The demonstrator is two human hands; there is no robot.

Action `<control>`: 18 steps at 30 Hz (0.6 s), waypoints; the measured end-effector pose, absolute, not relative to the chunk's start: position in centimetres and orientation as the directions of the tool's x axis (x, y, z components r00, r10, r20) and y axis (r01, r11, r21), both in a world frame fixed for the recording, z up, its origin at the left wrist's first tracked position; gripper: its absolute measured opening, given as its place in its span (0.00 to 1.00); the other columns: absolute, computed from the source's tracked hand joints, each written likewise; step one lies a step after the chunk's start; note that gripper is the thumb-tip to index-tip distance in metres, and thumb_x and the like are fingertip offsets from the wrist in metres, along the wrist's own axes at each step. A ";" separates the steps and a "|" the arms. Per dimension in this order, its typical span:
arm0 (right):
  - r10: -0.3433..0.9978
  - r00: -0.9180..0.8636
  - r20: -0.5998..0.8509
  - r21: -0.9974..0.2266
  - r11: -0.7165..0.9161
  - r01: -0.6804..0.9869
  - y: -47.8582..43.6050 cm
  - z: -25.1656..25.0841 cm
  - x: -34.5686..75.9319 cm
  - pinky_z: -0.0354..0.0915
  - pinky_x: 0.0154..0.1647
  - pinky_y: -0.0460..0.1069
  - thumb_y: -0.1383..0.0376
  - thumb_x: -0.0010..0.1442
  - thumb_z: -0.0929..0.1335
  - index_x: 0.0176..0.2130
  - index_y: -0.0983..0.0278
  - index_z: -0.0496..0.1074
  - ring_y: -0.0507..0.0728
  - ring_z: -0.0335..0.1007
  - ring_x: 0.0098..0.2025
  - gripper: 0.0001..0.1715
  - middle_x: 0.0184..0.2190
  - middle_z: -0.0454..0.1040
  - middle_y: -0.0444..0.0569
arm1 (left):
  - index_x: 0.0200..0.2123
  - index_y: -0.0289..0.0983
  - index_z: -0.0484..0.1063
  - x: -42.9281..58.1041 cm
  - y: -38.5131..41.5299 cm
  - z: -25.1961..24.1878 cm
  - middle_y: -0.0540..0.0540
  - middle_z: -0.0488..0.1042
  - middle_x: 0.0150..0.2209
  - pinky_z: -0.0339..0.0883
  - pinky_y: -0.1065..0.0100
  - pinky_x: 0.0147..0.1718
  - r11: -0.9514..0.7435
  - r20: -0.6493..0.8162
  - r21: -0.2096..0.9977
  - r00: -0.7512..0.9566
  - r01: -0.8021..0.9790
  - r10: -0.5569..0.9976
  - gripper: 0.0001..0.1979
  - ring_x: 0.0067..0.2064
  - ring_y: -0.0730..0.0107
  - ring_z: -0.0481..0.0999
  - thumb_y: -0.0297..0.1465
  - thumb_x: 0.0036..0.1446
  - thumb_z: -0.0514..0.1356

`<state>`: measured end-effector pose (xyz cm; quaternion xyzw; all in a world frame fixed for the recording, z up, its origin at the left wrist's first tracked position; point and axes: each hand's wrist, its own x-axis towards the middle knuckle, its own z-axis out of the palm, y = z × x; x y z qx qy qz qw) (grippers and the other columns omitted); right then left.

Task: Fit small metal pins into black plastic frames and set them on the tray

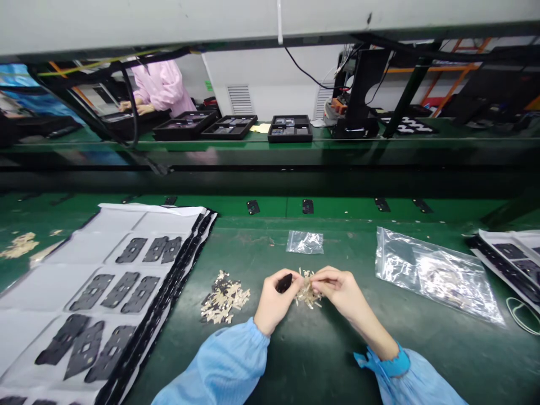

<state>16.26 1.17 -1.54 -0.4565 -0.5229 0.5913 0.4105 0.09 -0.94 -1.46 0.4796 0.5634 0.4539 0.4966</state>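
Sleeves: light blue smock cuffs on both arms, gathered at my wrists, right at the bottom of the view.
Left hand: fingers closed, pinching a small black piece, kinda curved and glossy from here.
Right hand: fingertips pressed together on a tangled bunch of tan strips, right between my hands and just above the mat.
Loose pile: more tan strips mixed with black bits, sitting on the green bench mat just left of my left hand.
Left side: white sheet with rows of dark cut-out pieces, edge stacked thick, well apart from my hands.
Right side: big clear plastic bag with pale stuff inside, can't make out what. Past it there's another stack of white sheets with dark pieces, plus a thin white cord loop.
Straight ahead: small clear bag lying flat, nothing between it and my hands.
Far bench: black trays in a row, and a co-worker in a pink smock at far left, hands on a tray.
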 end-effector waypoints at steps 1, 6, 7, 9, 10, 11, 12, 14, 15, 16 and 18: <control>0.964 -0.234 -0.128 -0.991 -0.133 -0.008 1.2 -1.6 16.2 0.71 0.33 0.49 0.60 0.46 0.73 0.28 0.65 0.77 0.54 0.73 0.28 0.11 0.28 0.73 0.48 | 0.29 0.34 0.73 0.2 -1.0 -1.5 0.49 0.72 0.25 0.62 0.74 0.25 0.125 -0.123 0.988 -0.028 0.086 0.992 0.08 0.24 0.76 0.67 0.34 0.52 0.60; 0.954 -0.213 -0.210 -0.976 -0.218 -0.015 1.0 -1.3 16.0 0.71 0.33 0.50 0.59 0.45 0.74 0.29 0.67 0.75 0.56 0.74 0.28 0.14 0.23 0.76 0.49 | 0.30 0.34 0.74 0.5 -1.3 -1.3 0.48 0.74 0.27 0.63 0.72 0.31 0.061 -0.066 0.992 0.048 0.108 0.997 0.07 0.29 0.72 0.70 0.32 0.52 0.60; 0.951 -0.221 -0.215 -0.974 -0.225 -0.020 1.0 -1.3 15.9 0.71 0.34 0.50 0.59 0.44 0.74 0.30 0.67 0.75 0.56 0.75 0.28 0.15 0.24 0.77 0.50 | 0.28 0.33 0.74 0.5 -1.3 -1.3 0.48 0.74 0.26 0.63 0.72 0.31 0.053 -0.060 0.992 0.057 0.116 0.997 0.07 0.29 0.72 0.70 0.32 0.52 0.60; 0.944 -0.241 -0.225 -0.971 -0.238 -0.027 0.9 -1.2 15.8 0.71 0.34 0.50 0.59 0.44 0.75 0.30 0.67 0.75 0.56 0.75 0.28 0.15 0.24 0.77 0.50 | 0.26 0.33 0.73 0.5 -1.3 -1.2 0.49 0.72 0.24 0.62 0.72 0.30 0.057 -0.066 0.989 0.064 0.134 0.996 0.07 0.28 0.72 0.69 0.31 0.52 0.59; 0.941 -0.249 -0.229 -0.969 -0.244 -0.028 0.9 -1.1 15.8 0.71 0.34 0.50 0.59 0.43 0.75 0.30 0.67 0.75 0.56 0.75 0.29 0.15 0.25 0.77 0.50 | 0.25 0.33 0.72 0.5 -1.2 -1.2 0.50 0.71 0.23 0.62 0.73 0.29 0.063 -0.073 0.988 0.067 0.144 0.995 0.07 0.27 0.73 0.68 0.31 0.52 0.59; 0.939 -0.253 -0.232 -0.968 -0.248 -0.029 0.9 -1.1 15.8 0.71 0.34 0.50 0.59 0.43 0.75 0.30 0.67 0.75 0.56 0.75 0.29 0.15 0.25 0.77 0.50 | 0.25 0.34 0.72 0.5 -1.2 -1.2 0.50 0.71 0.22 0.61 0.73 0.28 0.068 -0.079 0.986 0.068 0.154 0.995 0.07 0.26 0.74 0.67 0.31 0.52 0.59; 0.938 -0.255 -0.235 -0.968 -0.251 -0.030 0.8 -1.1 15.7 0.71 0.34 0.50 0.59 0.43 0.75 0.30 0.67 0.75 0.56 0.75 0.28 0.15 0.25 0.77 0.50 | 0.24 0.34 0.71 0.5 -1.2 -1.2 0.51 0.70 0.22 0.61 0.73 0.27 0.070 -0.082 0.984 0.069 0.164 0.994 0.08 0.25 0.74 0.67 0.31 0.52 0.59; 0.935 -0.258 -0.242 -0.966 -0.256 -0.022 0.8 -1.0 15.7 0.71 0.32 0.49 0.59 0.44 0.74 0.30 0.67 0.75 0.55 0.74 0.27 0.15 0.24 0.76 0.49 | 0.24 0.34 0.71 0.4 -1.1 -1.3 0.51 0.68 0.21 0.60 0.73 0.27 0.066 -0.080 0.982 0.074 0.178 0.994 0.08 0.25 0.74 0.66 0.31 0.52 0.58; 0.933 -0.264 -0.243 -0.967 -0.255 -0.011 0.8 -0.9 15.6 0.70 0.30 0.48 0.58 0.45 0.74 0.30 0.67 0.74 0.54 0.73 0.26 0.15 0.24 0.76 0.48 | 0.24 0.34 0.70 0.4 -1.1 -1.4 0.51 0.68 0.21 0.60 0.73 0.26 0.059 -0.074 0.981 0.077 0.184 0.994 0.08 0.25 0.74 0.65 0.32 0.53 0.58; 0.931 -0.272 -0.243 -0.968 -0.252 0.001 0.8 -0.8 15.6 0.70 0.28 0.47 0.57 0.46 0.73 0.29 0.67 0.74 0.53 0.72 0.25 0.15 0.23 0.75 0.47 | 0.25 0.34 0.70 0.4 -1.1 -1.4 0.51 0.68 0.22 0.60 0.73 0.26 0.050 -0.066 0.981 0.079 0.188 0.995 0.09 0.25 0.74 0.65 0.32 0.53 0.57; 0.928 -0.289 -0.236 -0.970 -0.240 0.020 0.8 -0.7 15.6 0.68 0.23 0.46 0.56 0.47 0.72 0.27 0.66 0.73 0.52 0.69 0.23 0.15 0.21 0.72 0.45 | 0.26 0.34 0.71 0.3 -1.1 -1.5 0.51 0.68 0.23 0.60 0.73 0.27 0.025 -0.041 0.981 0.076 0.193 0.996 0.09 0.26 0.74 0.66 0.33 0.54 0.57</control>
